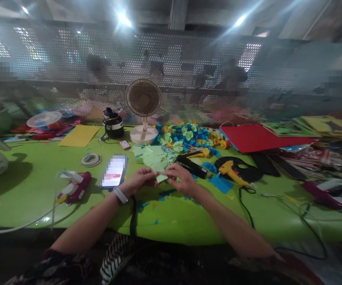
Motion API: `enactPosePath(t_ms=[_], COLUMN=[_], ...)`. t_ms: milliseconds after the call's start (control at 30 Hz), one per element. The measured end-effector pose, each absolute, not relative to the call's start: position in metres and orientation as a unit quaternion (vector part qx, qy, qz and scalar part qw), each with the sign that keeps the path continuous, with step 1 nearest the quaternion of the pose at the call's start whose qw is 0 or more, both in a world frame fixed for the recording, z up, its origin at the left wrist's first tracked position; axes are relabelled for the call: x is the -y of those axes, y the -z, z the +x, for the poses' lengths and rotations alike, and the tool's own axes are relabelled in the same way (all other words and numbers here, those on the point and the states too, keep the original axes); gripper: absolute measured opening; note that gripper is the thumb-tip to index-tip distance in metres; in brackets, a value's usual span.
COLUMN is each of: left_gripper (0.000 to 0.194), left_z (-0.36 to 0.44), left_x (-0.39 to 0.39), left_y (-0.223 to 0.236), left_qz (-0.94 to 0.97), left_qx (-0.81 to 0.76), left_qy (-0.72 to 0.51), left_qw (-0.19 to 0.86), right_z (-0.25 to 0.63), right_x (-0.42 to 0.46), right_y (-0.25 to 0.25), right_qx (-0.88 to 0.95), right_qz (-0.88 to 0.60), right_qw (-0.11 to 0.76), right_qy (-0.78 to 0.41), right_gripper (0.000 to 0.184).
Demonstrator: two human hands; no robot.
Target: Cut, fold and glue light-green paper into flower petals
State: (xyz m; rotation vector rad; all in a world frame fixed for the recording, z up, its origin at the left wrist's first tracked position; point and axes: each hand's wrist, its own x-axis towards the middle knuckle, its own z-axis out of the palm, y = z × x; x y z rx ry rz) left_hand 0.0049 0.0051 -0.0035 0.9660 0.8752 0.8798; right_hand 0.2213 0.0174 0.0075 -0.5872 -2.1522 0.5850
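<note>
I've got the left hand and right hand pinching 1 small pale green paper piece between them, just in front of a spread of flat green pieces on the table. Decent heap of blue, yellow and green paper flowers beside the fan looks done to me, but those flat pieces don't look shaped yet, so I'd say plenty made, plenty left.
</note>
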Motion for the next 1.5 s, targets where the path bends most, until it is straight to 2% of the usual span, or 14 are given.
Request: enactPosePath(t_ms=[133, 400, 567, 767, 1100, 1500], left_gripper=[0.041, 0.043, 0.041, 0.035, 0.038, 0.038], left_z=[0.008, 0.011, 0.011, 0.008, 0.008, 0.009], left_x=[-0.002, 0.001, 0.001, 0.004, 0.004, 0.004], left_y=[0.001, 0.001, 0.001, 0.000, 0.002, 0.004], left_qz=[0.441, 0.463, 0.499, 0.534, 0.540, 0.552], left_qx=[-0.389, -0.398, -0.390, -0.363, -0.363, -0.355], left_qy=[-0.419, -0.432, -0.406, -0.379, -0.365, -0.356], left_qw=[0.691, 0.664, 0.659, 0.663, 0.665, 0.665], right_z=[0.218, 0.211, 0.206, 0.203, 0.203, 0.203], right_x=[-0.015, -0.008, -0.006, -0.009, -0.006, -0.005], right_y=[-0.004, -0.004, -0.001, 0.003, 0.001, -0.001], right_qx=[0.864, 0.832, 0.788, 0.743, 0.762, 0.758], right_qz=[-0.201, -0.253, -0.319, -0.386, -0.416, -0.415], right_qw=[0.416, 0.458, 0.465, 0.436, 0.422, 0.423], right_qy=[-0.201, -0.187, -0.246, -0.331, -0.262, -0.272], right_gripper=[0.018, 0.009, 0.019, 0.029, 0.027, 0.036])
